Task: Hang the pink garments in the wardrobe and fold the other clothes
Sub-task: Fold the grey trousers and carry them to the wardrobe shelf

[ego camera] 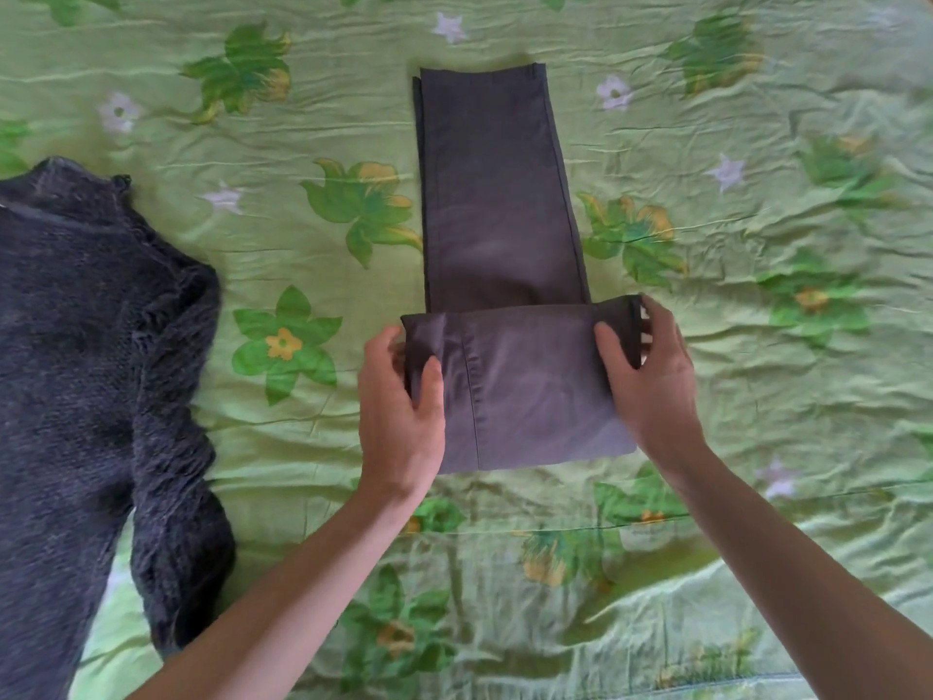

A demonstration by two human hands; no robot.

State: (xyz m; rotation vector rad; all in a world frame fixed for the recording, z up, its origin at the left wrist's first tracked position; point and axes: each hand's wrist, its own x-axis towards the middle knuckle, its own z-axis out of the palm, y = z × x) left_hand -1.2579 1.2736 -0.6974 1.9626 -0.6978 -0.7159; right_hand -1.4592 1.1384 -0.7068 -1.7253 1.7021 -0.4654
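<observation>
Dark grey trousers [497,209] lie lengthwise on the bed, legs together and pointing away from me. Their near end is folded over into a thick band [525,391] across the front. My left hand [399,416] grips the left edge of that fold, thumb on top and fingers tucked under. My right hand [651,376] grips the right edge the same way, thumb on the cloth and fingers round the side. No pink garment is in view.
A fuzzy dark knitted sweater [96,366] lies spread at the left edge of the view. Everything rests on a wrinkled green bedsheet [757,204] printed with flowers, which fills the frame.
</observation>
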